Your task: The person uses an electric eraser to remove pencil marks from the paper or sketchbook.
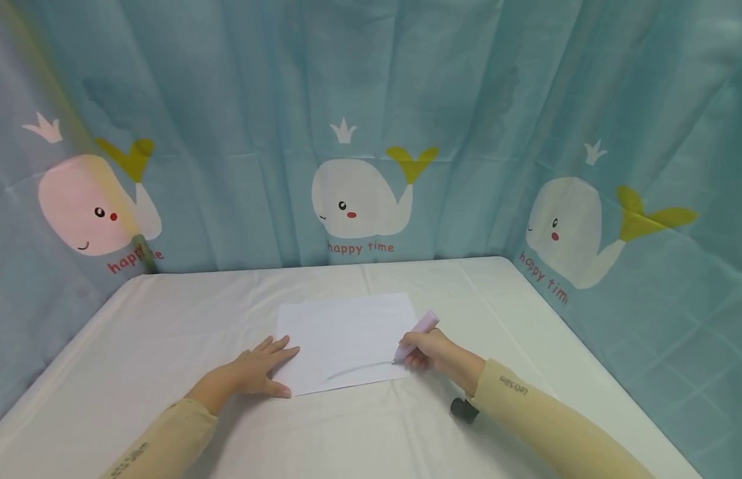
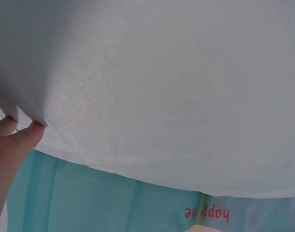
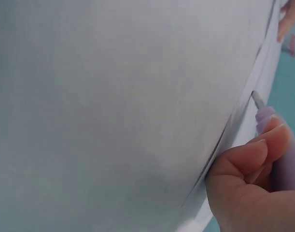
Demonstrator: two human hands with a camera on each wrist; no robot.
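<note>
A white sheet of paper (image 1: 347, 332) lies on the table, with a thin grey curved line (image 1: 355, 368) near its front edge. My right hand (image 1: 427, 349) pinches a light purple marker (image 1: 426, 322), whose tip touches the paper at the line's right end. In the right wrist view, the thumb and fingers of that hand (image 3: 253, 169) close round the marker (image 3: 287, 164), its grey tip pointing away. With fingers spread, my left hand (image 1: 259, 369) rests across the paper's left edge. Only part of the left hand (image 2: 17, 140) shows in the left wrist view.
A small black object (image 1: 464, 410), perhaps a cap, lies on the white-covered table (image 1: 323, 439) beside my right sleeve (image 1: 544, 419). Blue curtains (image 1: 239, 133) printed with whales hang behind the table and along both sides.
</note>
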